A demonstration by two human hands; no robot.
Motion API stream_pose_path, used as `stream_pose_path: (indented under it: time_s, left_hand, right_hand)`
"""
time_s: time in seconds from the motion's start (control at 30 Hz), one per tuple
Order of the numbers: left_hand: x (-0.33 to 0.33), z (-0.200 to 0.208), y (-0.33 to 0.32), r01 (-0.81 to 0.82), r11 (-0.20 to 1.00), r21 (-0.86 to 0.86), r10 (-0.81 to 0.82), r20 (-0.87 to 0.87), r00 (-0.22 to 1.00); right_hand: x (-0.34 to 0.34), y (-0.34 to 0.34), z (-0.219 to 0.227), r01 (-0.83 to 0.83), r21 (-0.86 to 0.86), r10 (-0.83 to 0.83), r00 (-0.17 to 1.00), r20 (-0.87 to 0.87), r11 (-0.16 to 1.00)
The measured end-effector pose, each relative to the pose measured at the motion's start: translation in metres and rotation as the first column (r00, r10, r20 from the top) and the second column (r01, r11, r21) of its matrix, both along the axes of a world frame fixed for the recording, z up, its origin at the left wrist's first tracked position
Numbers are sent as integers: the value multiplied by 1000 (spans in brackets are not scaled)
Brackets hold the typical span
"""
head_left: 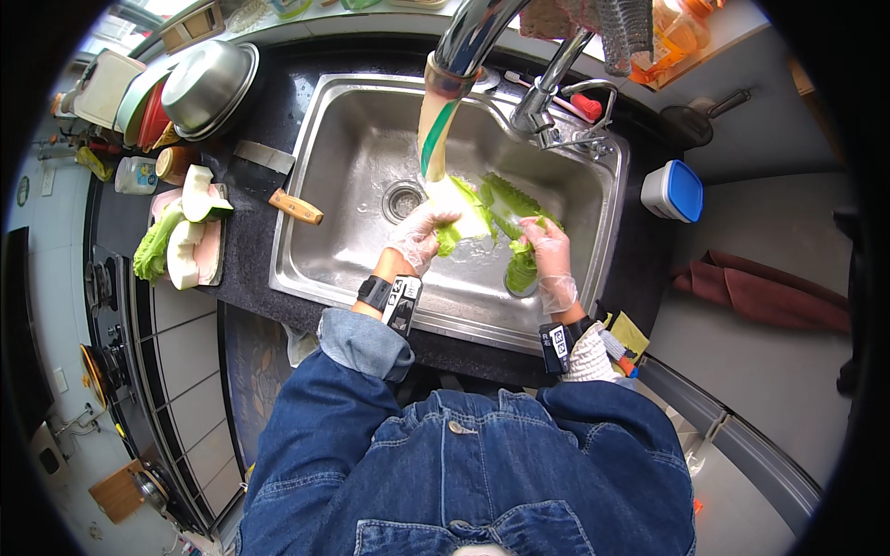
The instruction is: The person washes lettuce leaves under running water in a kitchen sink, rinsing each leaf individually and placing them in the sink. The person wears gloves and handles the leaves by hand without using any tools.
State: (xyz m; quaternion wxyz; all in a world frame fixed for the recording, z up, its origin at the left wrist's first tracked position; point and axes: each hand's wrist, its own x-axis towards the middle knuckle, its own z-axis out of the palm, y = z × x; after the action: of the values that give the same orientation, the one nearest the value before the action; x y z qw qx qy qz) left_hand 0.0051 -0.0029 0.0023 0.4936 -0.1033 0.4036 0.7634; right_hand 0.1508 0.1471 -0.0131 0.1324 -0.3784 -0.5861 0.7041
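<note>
Both my hands wear clear plastic gloves and are over the steel sink [320, 185]. My left hand [419, 236] is closed on a pale green lettuce leaf [466, 208], right below the beige and green sleeve [434, 139] hanging from the faucet [464, 42]. Pinched in my right hand [549, 255] is a piece of curly green lettuce [521, 269]; I cannot tell if it belongs to the same leaf. More lettuce leaves [508, 202] lie in the sink between and beyond my hands. The drain [402, 201] shows left of the sleeve, and the sink bottom looks wet.
Left of the sink, a cleaver [295, 206] rests with its wooden handle over the rim. Beside it, pale melon pieces [184, 252] and lettuce [156, 246] lie on a board. Steel bowls [211, 88] stand behind. A blue-lidded tub [674, 192] sits at the right.
</note>
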Motion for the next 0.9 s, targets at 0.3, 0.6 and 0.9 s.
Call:
stream_pose_path:
  time_s: [0.3,0.6,0.9]
  left_hand:
    - [-11,-2,23,-217,912,-347,152,-205,967]
    - [-17,-19,18,-294,946,-140,306,73,949]
    - [-6,8,-13,-49,999,-15,50,92,995]
  right_hand:
    - [1,-1,-4,12,-19,-12,1000,-4,1000]
    - [2,-1,-5,21,-25,-21,1000,-12,999]
    - [-2,-5,0,18,-57,-17,1000,14,998]
